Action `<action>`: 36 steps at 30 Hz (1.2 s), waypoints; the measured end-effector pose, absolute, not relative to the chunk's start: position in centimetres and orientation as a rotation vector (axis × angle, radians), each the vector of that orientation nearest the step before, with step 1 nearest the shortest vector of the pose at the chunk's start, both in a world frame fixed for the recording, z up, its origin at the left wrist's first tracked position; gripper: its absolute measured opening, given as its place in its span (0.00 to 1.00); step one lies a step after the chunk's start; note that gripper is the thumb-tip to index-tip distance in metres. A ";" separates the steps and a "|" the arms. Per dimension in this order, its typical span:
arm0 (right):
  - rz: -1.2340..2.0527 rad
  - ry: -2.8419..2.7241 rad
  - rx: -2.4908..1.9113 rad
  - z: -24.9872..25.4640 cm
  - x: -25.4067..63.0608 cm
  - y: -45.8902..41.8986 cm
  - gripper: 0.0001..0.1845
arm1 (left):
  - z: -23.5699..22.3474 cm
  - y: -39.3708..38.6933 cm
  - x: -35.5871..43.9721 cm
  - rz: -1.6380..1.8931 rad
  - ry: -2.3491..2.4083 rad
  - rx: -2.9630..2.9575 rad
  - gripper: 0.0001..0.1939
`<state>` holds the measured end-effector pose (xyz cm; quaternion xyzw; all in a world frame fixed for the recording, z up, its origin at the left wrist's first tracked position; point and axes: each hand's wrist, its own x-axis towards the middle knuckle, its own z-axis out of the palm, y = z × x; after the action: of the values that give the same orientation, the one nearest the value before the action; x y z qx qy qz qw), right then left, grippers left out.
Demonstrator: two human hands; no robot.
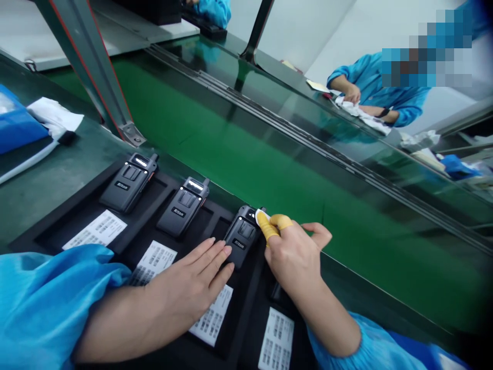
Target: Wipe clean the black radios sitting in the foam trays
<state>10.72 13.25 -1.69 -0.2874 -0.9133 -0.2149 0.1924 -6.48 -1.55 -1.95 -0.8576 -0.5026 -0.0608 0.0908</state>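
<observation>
Three black Riton handsets lie in black trays along the near edge of the bench: one at the left (129,181), one in the middle (184,205) and a third (242,237) between my hands. My left hand (192,285) lies flat with fingers stretched out, its fingertips touching the lower end of the third handset. My right hand (293,252), with yellow finger cots on two fingers, pinches something small and white at the top of that handset. White printed label sheets (95,229) lie in the trays below the handsets.
A green conveyor belt (246,154) runs diagonally past the trays. A grey metal post (92,67) stands at the left. A blue box (15,126) and white cloth sit at far left. Across the belt, a person in a blue coat (370,87) handles white cloth.
</observation>
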 end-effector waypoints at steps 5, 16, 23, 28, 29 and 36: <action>-0.635 -2.520 -0.922 -1.4 12.0 13.5 0.16 | -2.2 -1.5 -6.3 -0.264 -1.526 -2.556 0.19; -0.508 -2.612 -0.695 -1.3 9.2 13.4 0.17 | -2.3 -1.2 -6.7 -0.236 -1.487 -2.536 0.18; -0.636 -2.536 -0.813 -1.1 12.5 14.5 0.17 | -2.0 -1.2 -6.6 -0.273 -1.472 -2.512 0.17; -0.585 -2.560 -0.725 -1.6 10.4 13.8 0.15 | -2.3 -1.2 -6.6 -0.204 -1.490 -2.527 0.18; -0.582 -2.570 -0.704 -1.8 10.3 13.8 0.15 | -2.3 -1.2 -6.7 -0.206 -1.488 -2.523 0.18; -0.600 -2.505 -0.853 -1.3 12.8 12.2 0.14 | -1.7 -1.0 -6.7 -0.326 -1.441 -2.560 0.17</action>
<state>12.85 12.21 -1.27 -0.3072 -0.9021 -0.2161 0.2126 -6.66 -1.02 -1.72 -0.8624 -0.4855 -0.1097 0.0926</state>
